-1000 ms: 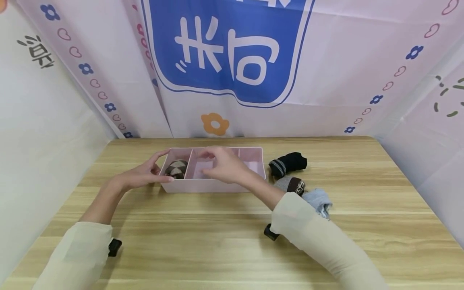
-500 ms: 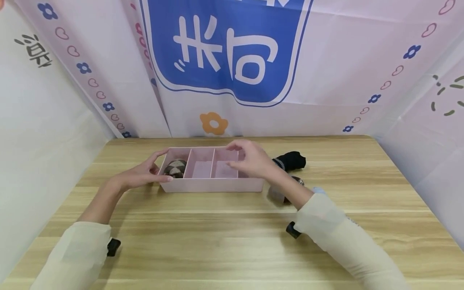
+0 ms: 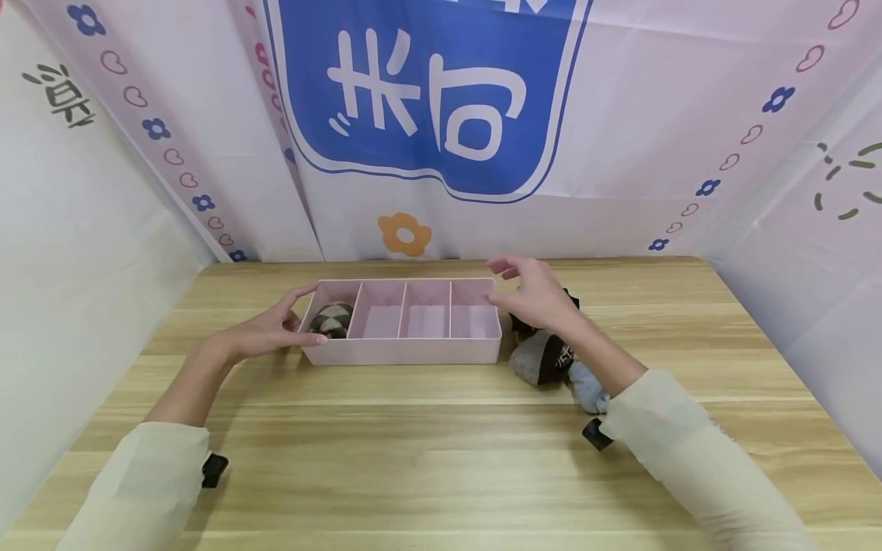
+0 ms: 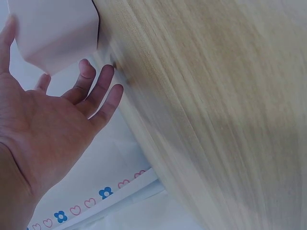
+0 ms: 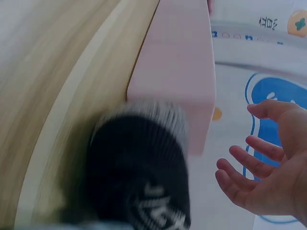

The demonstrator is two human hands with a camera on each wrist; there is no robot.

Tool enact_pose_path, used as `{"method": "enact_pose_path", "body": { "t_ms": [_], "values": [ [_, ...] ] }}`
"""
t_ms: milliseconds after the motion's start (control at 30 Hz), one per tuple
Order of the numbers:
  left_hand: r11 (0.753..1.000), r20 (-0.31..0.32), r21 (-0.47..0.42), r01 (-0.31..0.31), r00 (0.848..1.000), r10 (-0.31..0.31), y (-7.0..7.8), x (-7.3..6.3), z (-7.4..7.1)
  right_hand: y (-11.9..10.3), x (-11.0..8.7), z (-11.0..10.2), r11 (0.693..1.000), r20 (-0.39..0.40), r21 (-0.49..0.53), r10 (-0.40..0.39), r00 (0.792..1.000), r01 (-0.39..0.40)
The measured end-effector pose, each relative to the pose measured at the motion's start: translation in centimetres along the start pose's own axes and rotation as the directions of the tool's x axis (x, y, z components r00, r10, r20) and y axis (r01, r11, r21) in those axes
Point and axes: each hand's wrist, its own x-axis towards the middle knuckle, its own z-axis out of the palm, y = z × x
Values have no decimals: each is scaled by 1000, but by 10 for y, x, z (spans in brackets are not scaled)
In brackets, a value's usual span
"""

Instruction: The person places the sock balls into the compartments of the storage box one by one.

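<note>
A pink divided box [image 3: 403,352] stands near the back of the table. My left hand [image 3: 265,330] holds its left end between thumb and forefinger; in the left wrist view the other fingers [image 4: 100,91] hang loose beside it. A rolled argyle sock [image 3: 332,317] lies in the leftmost compartment, and the other compartments hold nothing. Over the box's right end my right hand [image 3: 534,298] hovers with nothing in it, fingers relaxed and apart. Below it lie a grey-and-dark-brown rolled sock [image 3: 534,358], a light blue sock [image 3: 589,389] and a partly covered black sock [image 3: 520,325].
The wooden table [image 3: 386,459] reaches back to a printed white cloth wall [image 3: 606,222], with more cloth on both sides. A dark wrist device [image 3: 596,434] sits at the right sleeve, another [image 3: 214,470] at the left.
My right hand has moved right, from over the middle compartments to past the box's right end, above the socks. The left hand keeps its place on the box.
</note>
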Motion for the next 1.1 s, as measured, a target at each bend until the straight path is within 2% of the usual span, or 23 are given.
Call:
{"method": "enact_pose_path", "body": {
  "t_ms": [333,500,600,733,867,1100],
  "values": [
    [1000,6,-3,3,1000,-3,1,-1,0,37,-14,-25,986,-95,-120,108,990,-120],
    [1000,3,1,2,1000,-2,2,-1,-1,53,-21,-31,951,-128,-250,152,980,-180],
    [1000,2,10,6,1000,-6,2,-1,-1,58,-24,-31,925,-135,-329,153,979,-190],
    [1000,6,18,10,1000,-10,1,-1,0,59,-27,-29,890,-116,-390,205,972,-235],
    [1000,9,23,11,1000,-11,0,-1,0,58,-28,-24,864,-73,-408,290,954,-294],
    [1000,9,26,9,1000,-9,2,-2,-1,61,-24,-19,878,8,-354,348,938,-323]
  ]
}}
